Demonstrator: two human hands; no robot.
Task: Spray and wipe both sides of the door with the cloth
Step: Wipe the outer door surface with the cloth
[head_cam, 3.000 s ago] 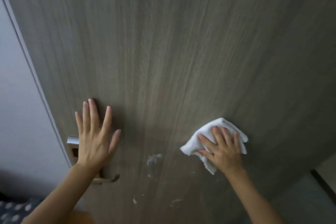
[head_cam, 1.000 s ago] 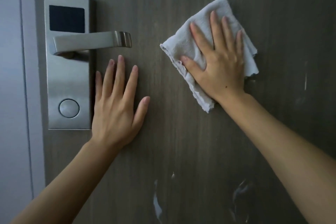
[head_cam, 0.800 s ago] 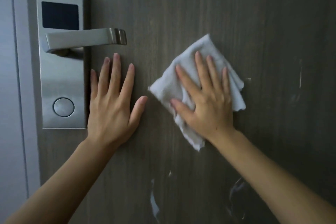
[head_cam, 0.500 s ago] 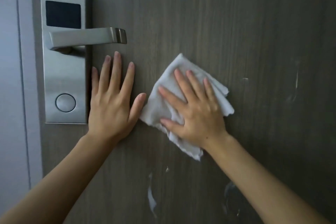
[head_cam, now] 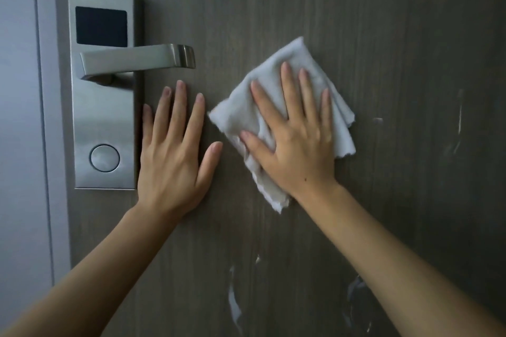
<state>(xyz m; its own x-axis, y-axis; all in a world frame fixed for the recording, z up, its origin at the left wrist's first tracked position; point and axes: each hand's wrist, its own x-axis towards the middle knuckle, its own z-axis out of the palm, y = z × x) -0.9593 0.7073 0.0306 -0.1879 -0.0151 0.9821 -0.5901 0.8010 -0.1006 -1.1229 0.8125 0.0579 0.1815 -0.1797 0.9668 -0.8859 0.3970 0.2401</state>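
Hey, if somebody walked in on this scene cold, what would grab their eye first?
Most likely the two hands spread flat on the dark wood-grain door: the right hand presses a pale cloth at centre, the left hand rests bare beside it. Next, the brushed-metal lock plate with its lever handle at left, and whitish streaks low on the door.

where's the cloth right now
In the head view, the crumpled white cloth lies flat against the dark wood-grain door, under the right hand, right of the silver lever handle.
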